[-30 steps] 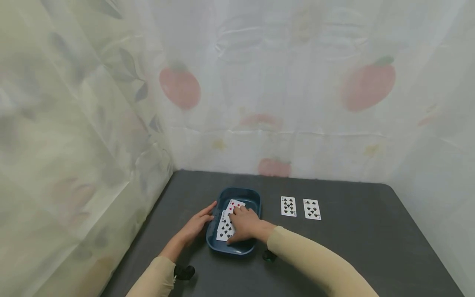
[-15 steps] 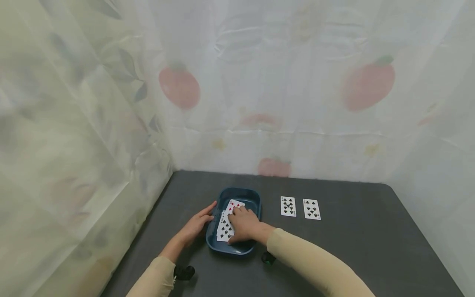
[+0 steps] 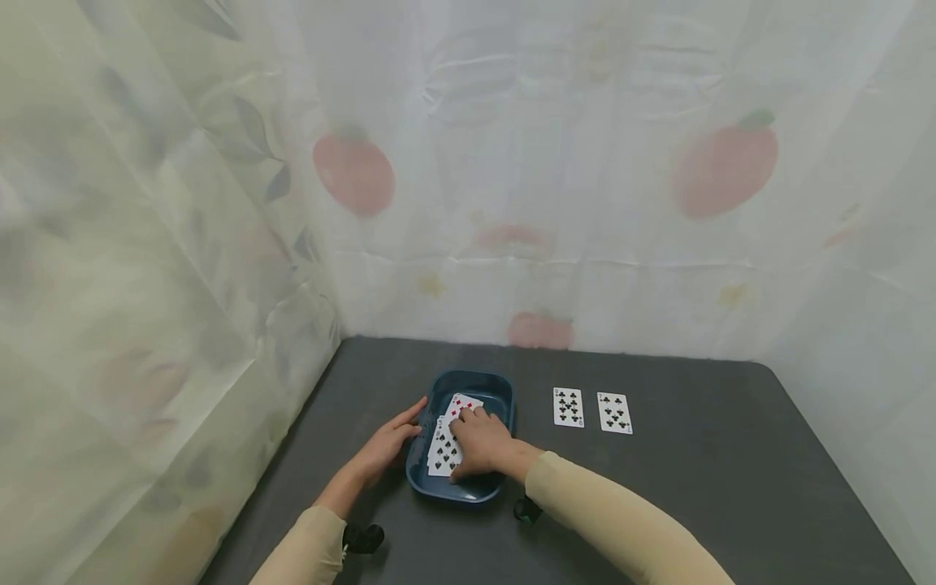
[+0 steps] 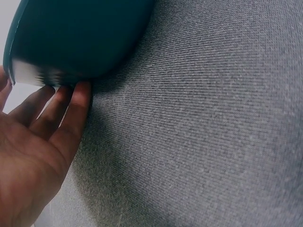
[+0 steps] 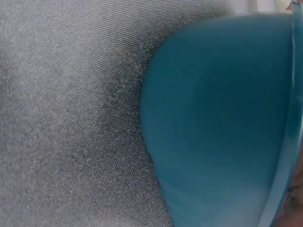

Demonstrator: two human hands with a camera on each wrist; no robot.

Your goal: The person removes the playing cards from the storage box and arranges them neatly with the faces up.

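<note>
A dark blue tray [image 3: 421,487] stands on the table with playing cards lying face up in it. Among them show a ten-like spades card [image 3: 440,455] and a red diamonds card [image 3: 459,400]; the rest of the stack is covered. My right hand [image 3: 483,443] reaches in over the right wall and holds the cards, thumb near their lower edge, fingers bent toward the upper part; its grip is partly hidden. At the tray's left side my left hand [image 3: 383,448] rests its extended fingers [image 4: 78,101] against the outer wall, thumb by the rim.
Two clubs cards, a nine-like one [image 3: 568,407] and another [image 3: 615,413], lie face up right of the tray. The dark table [image 3: 717,471] ends at a white fruit-print curtain [image 3: 614,301] behind, with curtains at both sides.
The right hand and the spades card under it have shifted very slightly to the right. My left hand, the tray and the two clubs cards look the same.
</note>
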